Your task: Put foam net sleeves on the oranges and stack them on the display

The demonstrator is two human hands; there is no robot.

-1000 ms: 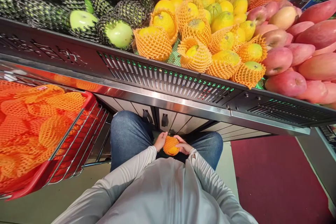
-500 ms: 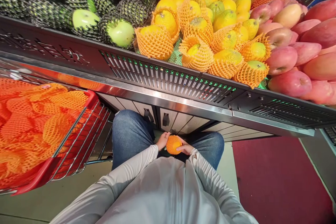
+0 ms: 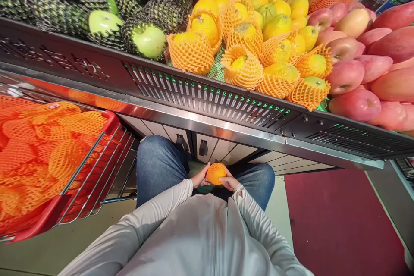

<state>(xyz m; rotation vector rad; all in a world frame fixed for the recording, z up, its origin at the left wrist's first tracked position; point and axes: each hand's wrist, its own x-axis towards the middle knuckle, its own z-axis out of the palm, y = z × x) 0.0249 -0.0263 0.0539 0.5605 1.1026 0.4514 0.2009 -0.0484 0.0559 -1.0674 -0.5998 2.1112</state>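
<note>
Between my knees I hold an orange [image 3: 215, 173] in an orange foam net sleeve. My left hand [image 3: 200, 177] is closed around its left side. On the right, my right hand [image 3: 229, 180] grips it, with the thumb lying across its front. The net covers much of the fruit, and a smoother part shows near the right thumb. The fingertips behind and below the fruit are hidden. Ahead and above, more oranges [image 3: 244, 62] in similar net sleeves sit along the front of the display, with bare oranges [image 3: 277, 24] behind them.
A red-trimmed shopping cart [image 3: 87, 172] full of orange foam nets [image 3: 39, 151] stands at my left. Black-netted green fruit [image 3: 147, 39] lies left of the oranges, pink apples [image 3: 355, 103] right. The black display edge [image 3: 207, 95] and steel rail [image 3: 194, 120] run above cabinet doors [image 3: 220, 146].
The netted orange has risen slightly and turned in my hands. My left hand has come closer in around its side. The view has shifted a little.
</note>
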